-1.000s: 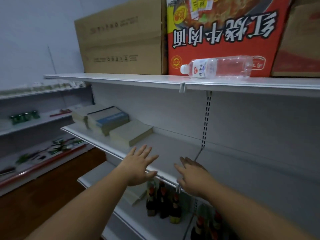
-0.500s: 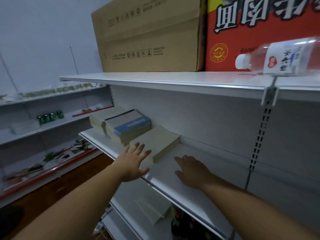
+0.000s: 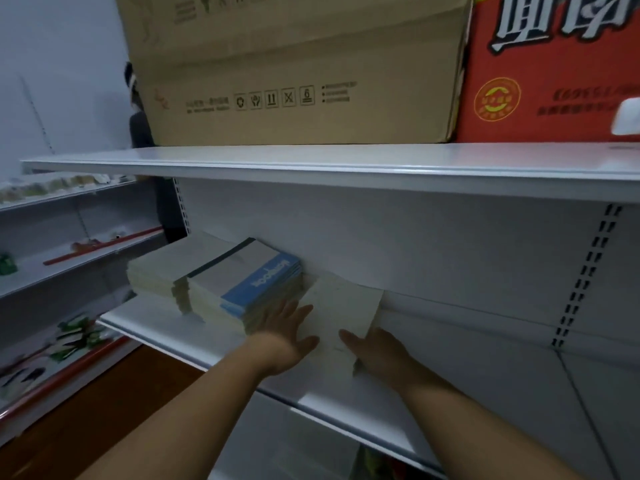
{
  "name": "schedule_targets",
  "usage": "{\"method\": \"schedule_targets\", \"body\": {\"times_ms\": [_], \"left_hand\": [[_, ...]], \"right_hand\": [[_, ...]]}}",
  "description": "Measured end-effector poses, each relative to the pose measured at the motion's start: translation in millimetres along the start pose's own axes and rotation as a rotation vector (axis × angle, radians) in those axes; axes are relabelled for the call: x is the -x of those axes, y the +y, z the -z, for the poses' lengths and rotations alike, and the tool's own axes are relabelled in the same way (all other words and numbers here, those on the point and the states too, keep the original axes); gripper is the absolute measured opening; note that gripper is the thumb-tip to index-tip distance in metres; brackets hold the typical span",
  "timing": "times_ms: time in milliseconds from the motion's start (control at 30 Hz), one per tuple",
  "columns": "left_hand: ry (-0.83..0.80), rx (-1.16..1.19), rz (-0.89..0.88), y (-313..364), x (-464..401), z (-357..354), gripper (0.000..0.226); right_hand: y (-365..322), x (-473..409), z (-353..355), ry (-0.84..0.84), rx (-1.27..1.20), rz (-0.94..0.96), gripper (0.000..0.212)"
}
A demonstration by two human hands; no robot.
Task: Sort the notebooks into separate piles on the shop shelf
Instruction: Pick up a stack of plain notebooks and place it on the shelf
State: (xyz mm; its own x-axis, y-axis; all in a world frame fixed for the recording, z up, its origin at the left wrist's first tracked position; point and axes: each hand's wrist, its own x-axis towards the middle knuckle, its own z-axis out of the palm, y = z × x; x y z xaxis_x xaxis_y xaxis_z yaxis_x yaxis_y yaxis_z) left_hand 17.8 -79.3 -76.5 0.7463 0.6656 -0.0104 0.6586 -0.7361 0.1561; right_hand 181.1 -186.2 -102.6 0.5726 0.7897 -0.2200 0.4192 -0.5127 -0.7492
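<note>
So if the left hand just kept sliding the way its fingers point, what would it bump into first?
Probably the blue-banded notebook stack: the left hand lies right by its near corner, fingers pointing along its side, though depth is unclear.

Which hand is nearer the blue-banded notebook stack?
Left. The left hand lies against the blue-banded notebook stack at its near right corner; the right hand is farther right, across the plain notebook pile.

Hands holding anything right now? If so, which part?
Nothing gripped. Both hands lie flat on the plain cream notebook stack: left hand on its near left edge, right hand at its near right corner. Fingers look straight, not curled.
</note>
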Motion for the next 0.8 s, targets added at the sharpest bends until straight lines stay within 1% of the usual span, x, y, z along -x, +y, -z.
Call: {"method": "schedule_targets", "body": {"times_ms": [67, 133, 267, 333, 400, 433, 467, 533, 567, 633, 667, 700, 733, 800], "left_hand": [[-0.005, 0.032, -0.038, -15, -11, 0, 0.070], [-0.016, 0.094, -0.062, -24, -18, 1, 0.071], [-0.022, 0.101, -0.110, -30, -28, 4, 0.074], [-0.010, 0.137, -0.114, -28, -29, 3, 0.079], [0.019, 0.212, -0.121, -21, -25, 3, 0.082], [0.062, 0.304, -0.118, -17, -23, 3, 0.082], [0.099, 0.462, -0.084, -15, -23, 2, 0.080], [0.115, 0.907, 0.008, -11, -21, 2, 0.073], [0.089, 1.139, 0.044, -10, -20, 3, 0.065], [-0.017, 1.481, 0.098, -12, -17, 3, 0.038], [-0.096, 1.589, 0.121, -13, -13, 4, 0.030], [-0.161, 1.647, 0.141, -14, -9, 4, 0.031], [-0.196, 1.668, 0.154, -18, -5, 3, 0.039], [-0.168, 1.665, 0.174, -27, -1, -2, 0.056]], "right_hand": [[-2, -2, -6, 0.029, 0.019, -0.048, 0.052], [-2, -4, -6, 0.070, -0.056, -0.093, 0.045], [2, 7, -2, 0.226, -0.040, -0.105, 0.035], [6, 15, -3, 0.313, -0.161, -0.113, 0.027], [6, 23, -4, 0.391, -0.361, -0.097, 0.018], [5, 27, -5, 0.413, -0.461, -0.081, 0.015], [3, 32, -5, 0.415, -0.565, -0.066, 0.015], [-5, 40, -7, 0.389, -0.747, -0.025, 0.017], [-9, 43, -9, 0.368, -0.805, -0.001, 0.018], [-17, 44, -13, 0.320, -0.860, 0.042, 0.018], [-20, 42, -15, 0.307, -0.855, 0.063, 0.018], [-24, 40, -16, 0.300, -0.835, 0.089, 0.017], [-27, 37, -18, 0.291, -0.792, 0.114, 0.017], [-35, 34, -20, 0.238, -0.665, 0.152, 0.017]]}}
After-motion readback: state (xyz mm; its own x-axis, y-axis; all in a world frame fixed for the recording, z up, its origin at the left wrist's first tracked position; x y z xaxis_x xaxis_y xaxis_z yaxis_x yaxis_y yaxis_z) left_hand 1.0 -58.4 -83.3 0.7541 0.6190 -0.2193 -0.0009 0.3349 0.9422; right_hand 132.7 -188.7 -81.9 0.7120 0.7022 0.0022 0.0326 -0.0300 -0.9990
